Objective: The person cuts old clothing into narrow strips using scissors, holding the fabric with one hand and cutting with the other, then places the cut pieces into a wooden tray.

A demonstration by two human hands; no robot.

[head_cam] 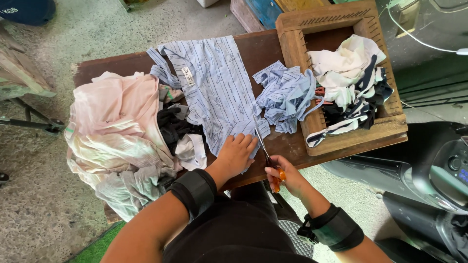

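Brown table (263,48) crowded — left hand (236,155) flat on striped cloth (214,87), right hand (282,174) gripping scissors (263,146) — scrap-filled crate (292,29) beside.

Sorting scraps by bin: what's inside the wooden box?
The wooden box holds a heap of cloth scraps, white, navy and striped. They cover most of its bottom.

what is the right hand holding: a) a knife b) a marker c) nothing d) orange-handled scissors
d: the right hand grips scissors with orange handles, their blades at the edge of the blue striped cloth that the left hand presses flat on the brown table.
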